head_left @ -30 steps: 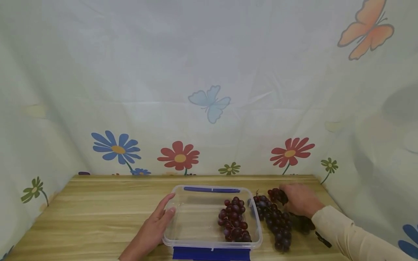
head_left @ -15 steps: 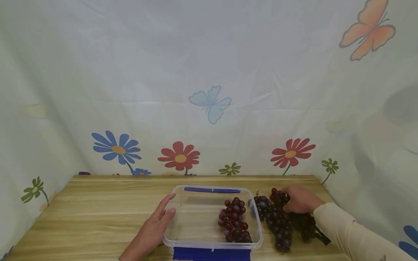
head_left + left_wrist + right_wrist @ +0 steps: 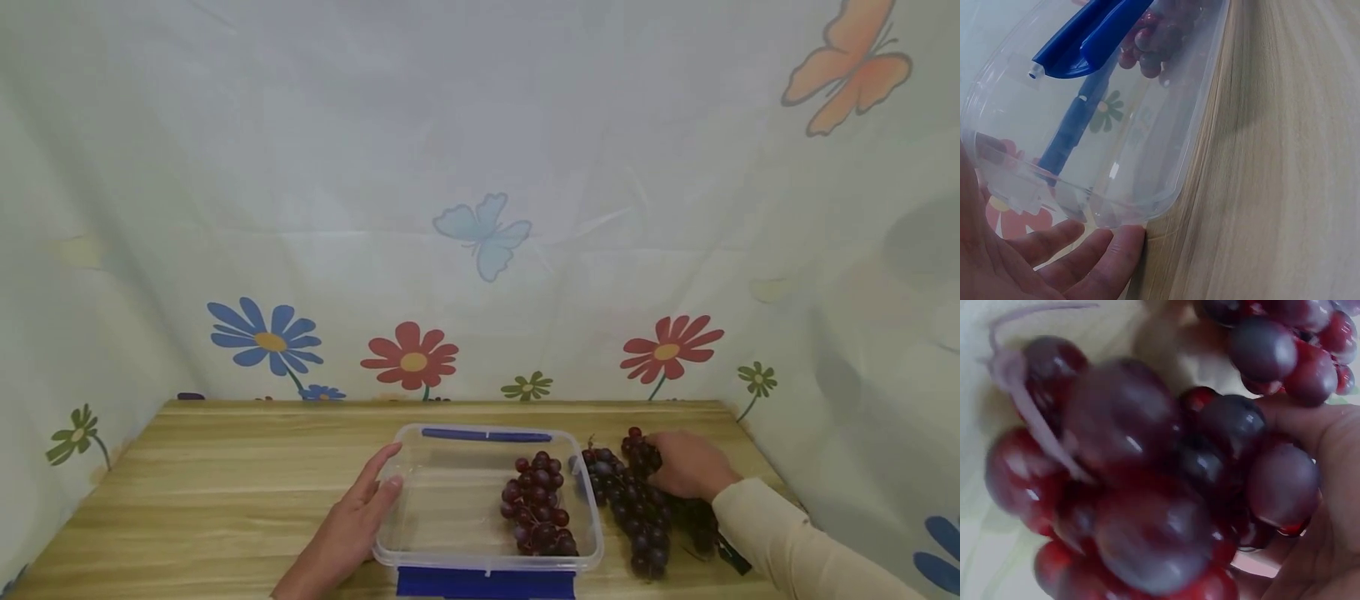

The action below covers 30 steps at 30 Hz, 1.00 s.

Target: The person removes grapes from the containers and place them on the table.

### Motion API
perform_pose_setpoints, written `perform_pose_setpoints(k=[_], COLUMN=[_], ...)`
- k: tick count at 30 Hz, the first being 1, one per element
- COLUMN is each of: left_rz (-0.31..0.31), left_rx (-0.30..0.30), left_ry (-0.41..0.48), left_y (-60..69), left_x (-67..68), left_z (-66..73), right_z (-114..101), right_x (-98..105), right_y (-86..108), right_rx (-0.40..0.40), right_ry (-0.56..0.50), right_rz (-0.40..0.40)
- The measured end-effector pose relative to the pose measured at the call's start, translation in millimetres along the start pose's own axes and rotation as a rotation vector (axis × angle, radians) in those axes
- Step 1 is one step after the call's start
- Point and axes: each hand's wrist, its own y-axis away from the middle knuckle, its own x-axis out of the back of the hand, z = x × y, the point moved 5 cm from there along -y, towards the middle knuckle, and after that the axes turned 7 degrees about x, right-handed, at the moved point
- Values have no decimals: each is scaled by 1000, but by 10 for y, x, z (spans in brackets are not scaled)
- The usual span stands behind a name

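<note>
A clear plastic container (image 3: 442, 557) with blue latch flaps stands on the table. Inside it, on the right side, lies a bunch of dark red grapes (image 3: 536, 504). My left hand (image 3: 348, 521) rests against the container's left wall; in the left wrist view its fairly straight fingers (image 3: 1113, 262) touch the outside near the base. Right of the container, my right hand (image 3: 690, 467) grips a bunch of grapes (image 3: 641, 454). Large berries (image 3: 1147, 531) fill the right wrist view and cover much of the fingers.
Beside the container's right wall lies another long bunch of grapes (image 3: 637, 521). More dark grapes (image 3: 699, 525) sit under my right wrist, near a small black strip (image 3: 733, 557). A flower-printed cloth (image 3: 487, 333) hangs behind the wooden table (image 3: 247, 483).
The gripped grapes at my right fingertips have risen slightly and show more berries, while the hand has stayed about in place. My left hand and the container have not moved.
</note>
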Motion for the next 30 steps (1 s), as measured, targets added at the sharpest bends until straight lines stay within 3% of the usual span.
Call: perform_pose_setpoints(k=[7, 16, 30], left_rz=[0, 12, 4], left_rx=[-4, -51, -21], left_ry=[-15, -17, 1], left_y=[-12, -2, -24], left_x=[-10, -19, -12], left_z=[-15, -6, -14], right_z=[36, 53, 35], right_x=[-71, -59, -13], right_y=[27, 89, 129], right_rx=[-30, -62, -68], right_ry=[5, -3, -15], right_rz=[33, 46, 47])
